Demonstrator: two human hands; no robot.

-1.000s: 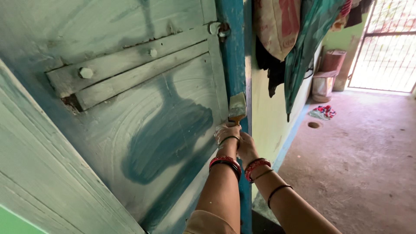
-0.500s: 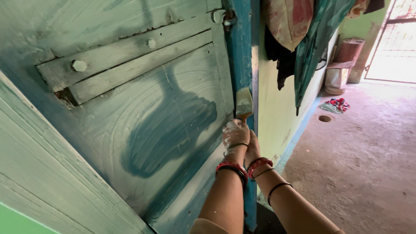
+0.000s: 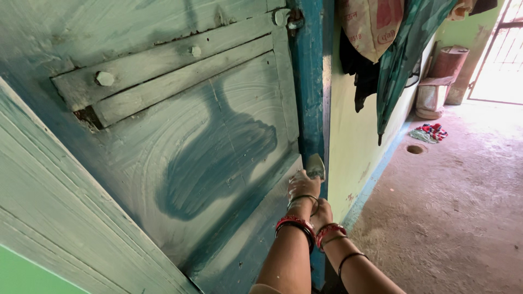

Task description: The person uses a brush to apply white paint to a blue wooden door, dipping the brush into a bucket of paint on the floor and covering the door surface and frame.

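We see our left hand (image 3: 303, 186) closed around a flat, paint-smeared pad of sandpaper (image 3: 315, 166), pressing it against the blue-painted wooden door edge (image 3: 308, 103). Our right hand (image 3: 322, 211) sits just behind the left wrist, and we cannot tell its grip

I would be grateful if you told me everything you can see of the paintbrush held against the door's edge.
The paintbrush is small and flat, with pale, paint-laden bristles pointing up. Its handle is hidden inside the left hand, which grips it from below; the right hand sits close behind. The bristles press against the dark teal edge of the wooden door, low down beside the pale, streaky panel.
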